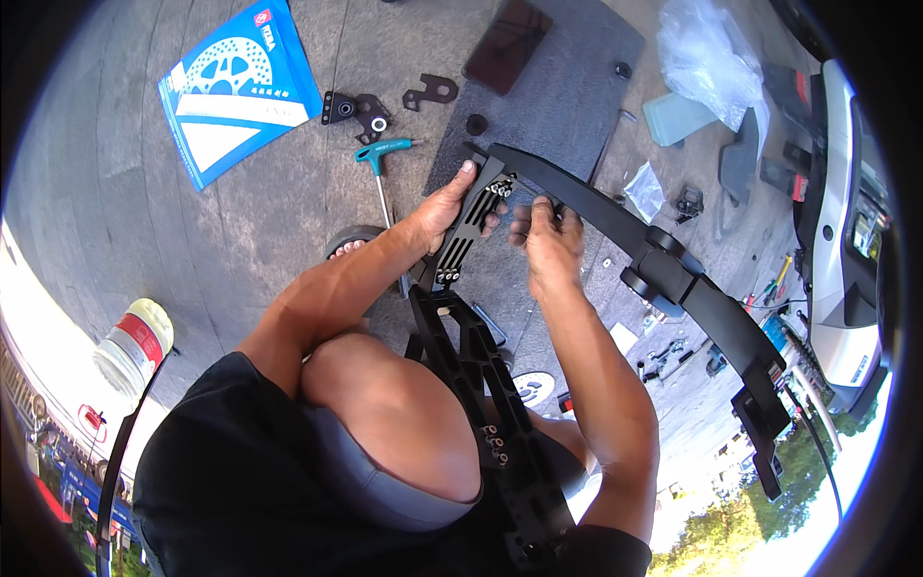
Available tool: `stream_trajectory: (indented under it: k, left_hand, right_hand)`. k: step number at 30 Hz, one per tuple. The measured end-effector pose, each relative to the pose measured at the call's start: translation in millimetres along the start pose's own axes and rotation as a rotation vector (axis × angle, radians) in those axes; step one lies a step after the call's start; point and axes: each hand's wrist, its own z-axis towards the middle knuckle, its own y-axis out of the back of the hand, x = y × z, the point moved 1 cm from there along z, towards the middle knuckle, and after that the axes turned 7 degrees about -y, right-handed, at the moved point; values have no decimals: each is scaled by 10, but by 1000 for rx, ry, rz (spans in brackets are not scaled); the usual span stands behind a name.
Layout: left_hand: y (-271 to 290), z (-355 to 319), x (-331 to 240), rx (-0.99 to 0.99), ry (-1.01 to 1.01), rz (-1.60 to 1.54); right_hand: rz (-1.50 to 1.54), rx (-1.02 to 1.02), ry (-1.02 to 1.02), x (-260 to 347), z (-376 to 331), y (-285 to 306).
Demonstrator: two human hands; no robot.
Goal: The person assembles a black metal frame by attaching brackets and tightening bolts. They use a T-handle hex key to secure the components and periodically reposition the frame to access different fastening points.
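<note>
My left hand (444, 213) is wrapped round the upper end of a black slotted metal bracket (468, 231), thumb on top. Silver bolts sit in clusters at both ends of its slots. Below, the bracket meets a long black openwork frame (471, 346) that runs down over my lap. From the bracket's top, a long curved black bar (586, 197) with rounded joints reaches to the right. Close beside the upper bolts, my right hand (553, 245) is closed, its fingers pinched together; whatever is between them is too small or hidden to name.
Beyond my hands lie a teal T-handle hex key (382, 159), dark bracket plates (358, 113), a blue package (231, 91) and a dark phone (508, 43) on a grey mat (577, 87). Clear plastic wrap (707, 58) and scattered tools (673, 356) are at right, near a white vehicle (856, 317).
</note>
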Motion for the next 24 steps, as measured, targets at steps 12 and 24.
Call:
stream_trajectory:
  k: [12,24]
  left_hand:
    - [-56,-19,-8,-8,-9,-22]
    - [-30,-4,-11,29,-4,-6]
  right_hand:
    - [-30,-89,32,-5,48,91]
    - [-72,-86,156,-153,157,129]
